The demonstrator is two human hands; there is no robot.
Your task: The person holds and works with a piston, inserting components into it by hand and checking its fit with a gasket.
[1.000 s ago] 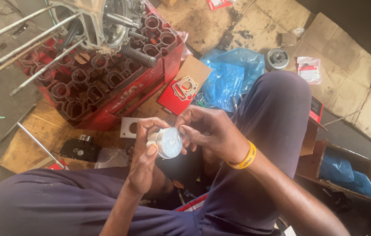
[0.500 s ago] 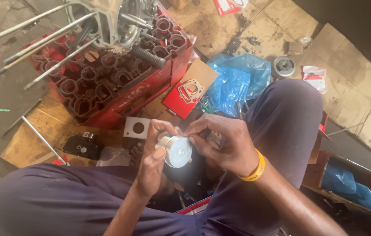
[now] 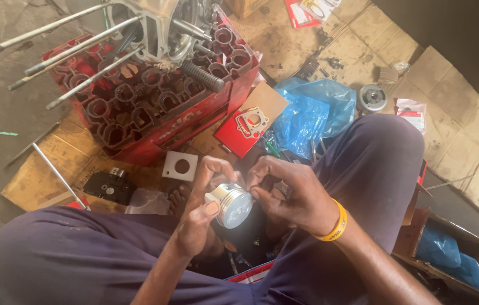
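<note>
Beside red crate (image 3: 217, 121), hands grip piston (image 3: 231, 204).

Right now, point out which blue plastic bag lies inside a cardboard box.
The blue plastic bag at lower right, tucked inside the open cardboard box beside the person's knee. The larger blue plastic bag lies loose on the cardboard flooring above the thigh.

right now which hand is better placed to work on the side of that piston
Right. The left hand grips the silver piston and steadies it, while the right hand has free fingertips already at its side.
</note>
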